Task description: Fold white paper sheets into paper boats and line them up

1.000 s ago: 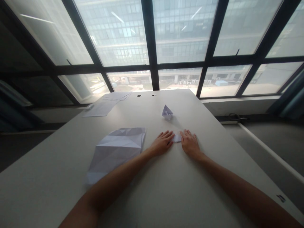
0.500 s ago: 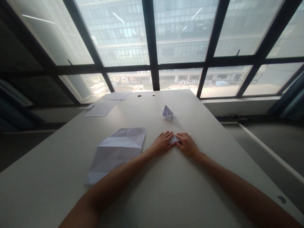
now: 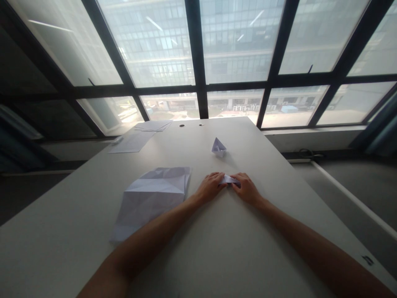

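Note:
A small folded piece of white paper (image 3: 230, 179) lies between my hands, its ends covered by my fingers. My left hand (image 3: 211, 185) is closed on its left end, thumb in front and fingers behind. On the right end, my right hand (image 3: 246, 187) pinches it in the same way. Just beyond my hands stands a folded paper boat (image 3: 218, 147) with a pointed peak. Creased sheets of white paper (image 3: 155, 194) lie to the left, partly covered by my left forearm.
All of this rests on a white table (image 3: 198, 265). Flat paper sheets (image 3: 133, 141) lie at its far left, near a small clear object (image 3: 118, 140). Two round holes mark the far edge, below large windows (image 3: 235, 41). A small dark mark (image 3: 368, 260) shows at the right edge.
The folded paper shows more between my hands now and looks slightly raised. My fingers have shifted from pressing flat over it to gripping its ends. The boat has stayed put.

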Demonstrator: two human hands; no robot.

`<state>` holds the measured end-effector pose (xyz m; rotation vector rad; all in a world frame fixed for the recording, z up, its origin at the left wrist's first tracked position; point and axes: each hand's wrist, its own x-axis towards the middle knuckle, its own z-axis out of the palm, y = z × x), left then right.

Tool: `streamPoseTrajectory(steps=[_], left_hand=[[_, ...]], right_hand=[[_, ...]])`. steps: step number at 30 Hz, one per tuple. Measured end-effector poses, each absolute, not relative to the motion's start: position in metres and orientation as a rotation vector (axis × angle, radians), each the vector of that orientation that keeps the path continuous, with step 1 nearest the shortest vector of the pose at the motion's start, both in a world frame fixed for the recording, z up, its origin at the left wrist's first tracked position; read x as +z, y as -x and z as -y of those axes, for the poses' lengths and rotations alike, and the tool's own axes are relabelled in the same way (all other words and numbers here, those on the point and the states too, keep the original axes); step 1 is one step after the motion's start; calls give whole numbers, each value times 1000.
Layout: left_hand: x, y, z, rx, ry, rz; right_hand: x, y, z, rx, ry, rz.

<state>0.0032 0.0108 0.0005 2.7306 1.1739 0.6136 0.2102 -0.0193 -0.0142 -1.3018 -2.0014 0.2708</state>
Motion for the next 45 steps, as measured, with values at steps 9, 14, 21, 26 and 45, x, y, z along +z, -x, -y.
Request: streamPoseTrajectory(steps=[9,14,21,26,45], left_hand=[[6,-3,-7,743,-2652,-1209],[4,-2,-8,816,-2528,-1250],[1,-2,-13,908,-2292,-1232],[0,0,-17,883,-2139,-1266],[2,1,-21,917,-2052,-978]], right_hand=[[-13,-208,18,288,1203,1826],[-8,-207,23,281,1126,1849],[-4,-204,28,230,1056,1975],[-5,-202,27,231,1081,2086],[-13,-203,26,248,1228,2459]])
